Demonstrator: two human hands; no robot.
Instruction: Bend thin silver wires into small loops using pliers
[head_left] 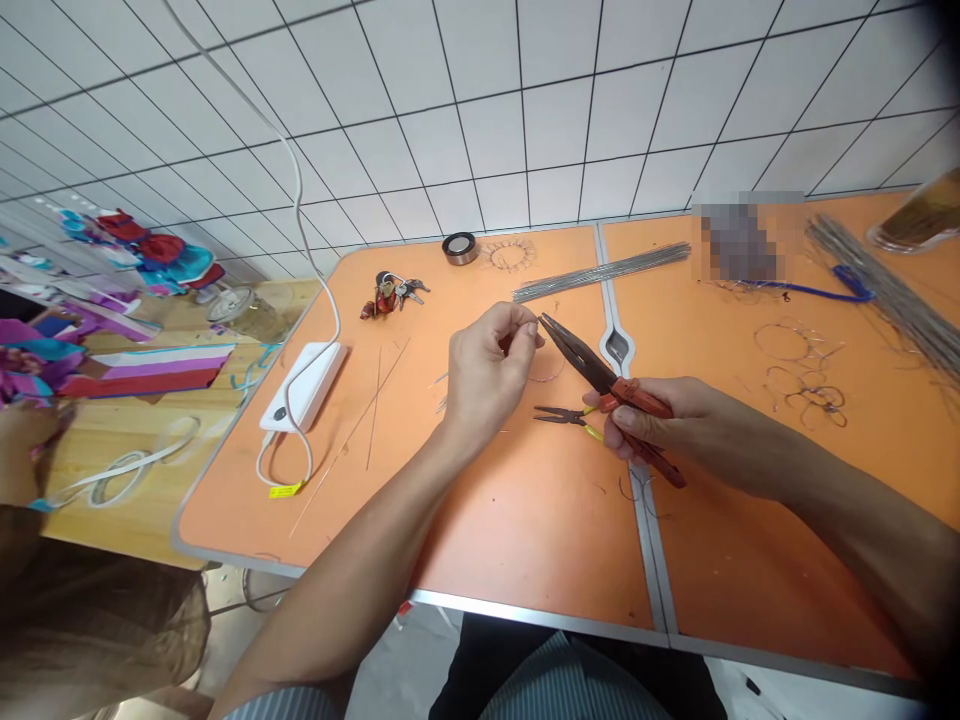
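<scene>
My right hand (679,428) is closed round the red handles of long-nose pliers (600,380), whose dark jaws point up and left toward my left hand. My left hand (487,370) is pinched at the fingertips on a thin piece of wire, right at the pliers' tip. A second pair of pliers with yellow handles (562,417) lies on the orange table (525,520) just under my hands. Thin loose wires (375,405) lie to the left of my left hand.
A white power bank (304,385) with a cable lies at the left edge. Keys (390,293), a tape roll (459,247), a bundle of straight wires (600,271) and bent wire rings (806,375) are spread over the table. Another person sits at lower left by a wooden table.
</scene>
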